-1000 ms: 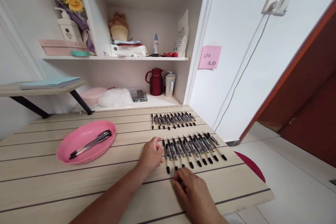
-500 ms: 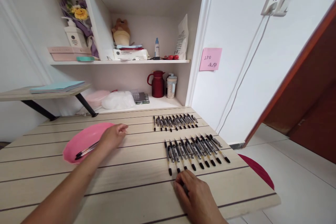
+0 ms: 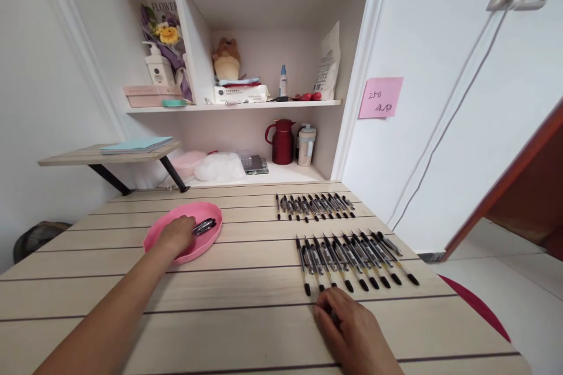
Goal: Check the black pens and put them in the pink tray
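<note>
My left hand (image 3: 177,236) reaches into a shallow pink tray (image 3: 152,233) with its fingers curled down. Black-and-clear pens (image 3: 204,227) lie in the tray right beside those fingers; what is under the hand is hidden. My right hand (image 3: 352,328) rests on the table, fingers curled inward, just below the front row of pens (image 3: 352,261). Something dark shows in the gap of its fist, too shaded to name. The front-row pens lie side by side, many with black caps toward me. Behind them runs a second row of pens (image 3: 314,206).
A wooden table (image 3: 229,328) with dark lines carries everything. A small raised shelf (image 3: 109,155) stands at back left. The cabinet behind holds a red jug (image 3: 282,142), a cup (image 3: 307,145) and a plastic bag (image 3: 220,167). A red round seat (image 3: 477,307) is at right.
My left hand has moved from over the tray's right edge down into it, to the left, and pens now show beside its fingers. My right hand stays by the front row. The view has shifted.
</note>
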Motion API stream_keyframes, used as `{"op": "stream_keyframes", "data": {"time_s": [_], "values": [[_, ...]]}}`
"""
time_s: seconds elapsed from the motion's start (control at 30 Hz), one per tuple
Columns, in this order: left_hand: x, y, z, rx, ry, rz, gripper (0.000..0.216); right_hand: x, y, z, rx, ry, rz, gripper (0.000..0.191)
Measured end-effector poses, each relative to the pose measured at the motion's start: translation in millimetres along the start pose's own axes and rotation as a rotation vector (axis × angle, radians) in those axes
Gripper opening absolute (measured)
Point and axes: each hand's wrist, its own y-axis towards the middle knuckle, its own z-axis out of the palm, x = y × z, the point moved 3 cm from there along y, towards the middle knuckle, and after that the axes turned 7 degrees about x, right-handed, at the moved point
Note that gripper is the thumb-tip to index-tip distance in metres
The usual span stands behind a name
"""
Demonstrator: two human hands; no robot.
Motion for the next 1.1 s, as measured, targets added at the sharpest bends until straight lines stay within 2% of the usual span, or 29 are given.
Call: {"op": "stream_keyframes", "data": {"time_s": [0.17,0.27,0.33,0.4,0.43,0.53,0.57,0.6,0.67,0.77,0.83,0.93,1.1], "values": [[2.2,0.4,-2.7,-0.048,0.056,0.019,0.008,0.2,0.4,-4.2,-0.002,0.078,0.017,0.016],[-1.5,-2.9,-15.2,-0.110,0.061,0.033,0.010,-3.8,9.6,-20.4,-0.039,0.139,0.023,0.015],[-16.0,-9.2,-26.5,-0.177,0.031,0.054,0.011,-6.5,22.5,-36.3,-0.102,0.183,0.049,0.016],[-45.0,-21.0,-31.7,-0.205,-0.097,0.122,0.012,-5.7,40.2,-49.4,-0.162,0.274,0.075,0.021],[-64.6,-29.0,-30.2,-0.184,-0.314,0.198,0.012,-3.1,50.2,-52.4,-0.166,0.352,0.074,0.023],[-131.5,-56.8,-3.8,0.137,-0.926,0.324,0.013,11.5,78.5,-46.1,-0.122,0.722,0.032,0.026],[-152.4,-66.1,8.2,0.239,-1.034,0.354,0.015,17.3,85.9,-40.2,-0.101,0.825,0.014,0.026],[-169.9,-74.0,19.5,0.290,-1.104,0.380,0.018,22.2,91.7,-34.1,-0.105,0.897,0.003,0.027],[-192.7,-83.6,38.7,0.300,-1.210,0.401,0.020,26.8,98.2,-23.9,-0.206,0.959,0.018,0.026],[-201.7,-85.4,57.6,0.275,-1.333,0.368,0.018,25.0,99.9,-12.9,-0.296,1.018,0.089,0.026],[-199.9,-83.5,64.2,0.309,-1.372,0.350,0.016,21.5,99.2,-8.8,-0.268,1.087,0.138,0.028],[-196.0,-83.2,67.9,0.430,-1.403,0.380,0.014,17.4,97.8,-8.7,-0.207,1.201,0.157,0.030],[-192.0,-87.2,64.3,0.644,-1.486,0.449,0.020,10.5,98.1,-18.9,-0.229,1.293,0.108,0.030]]}}
